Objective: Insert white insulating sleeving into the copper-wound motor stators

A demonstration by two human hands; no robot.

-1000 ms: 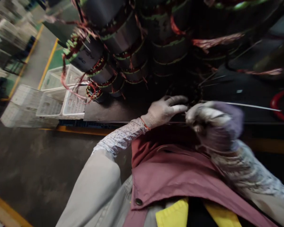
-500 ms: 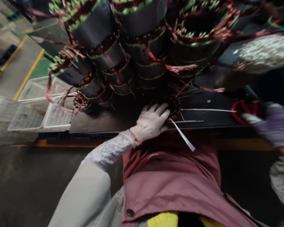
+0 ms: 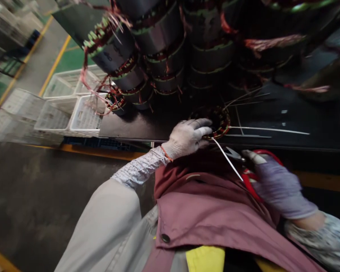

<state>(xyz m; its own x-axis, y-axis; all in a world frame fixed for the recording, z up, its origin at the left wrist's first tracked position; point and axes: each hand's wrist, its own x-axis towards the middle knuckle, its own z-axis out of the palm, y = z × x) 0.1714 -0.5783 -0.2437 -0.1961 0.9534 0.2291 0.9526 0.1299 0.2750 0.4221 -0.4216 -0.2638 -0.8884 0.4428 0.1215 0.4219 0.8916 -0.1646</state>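
Note:
My left hand (image 3: 188, 136), in a white knit glove, rests with curled fingers on the near rim of a small wound stator (image 3: 215, 121) that lies on the dark worktable (image 3: 147, 126). A white cable tie (image 3: 228, 159) hangs from the stator toward my lap. My right hand (image 3: 274, 183), in a purple glove, grips red-handled scissors (image 3: 245, 166), whose blades point at the tie's loose end.
Stacks of larger stators (image 3: 158, 41) with copper windings and green wedges fill the back of the table. More white ties (image 3: 272, 129) lie to the right of the small stator. White plastic crates (image 3: 73, 113) sit on the floor to the left.
My right hand reached far right to the red scissors, picked them up and brought them back to the hanging tie. My left hand stayed on the stator.

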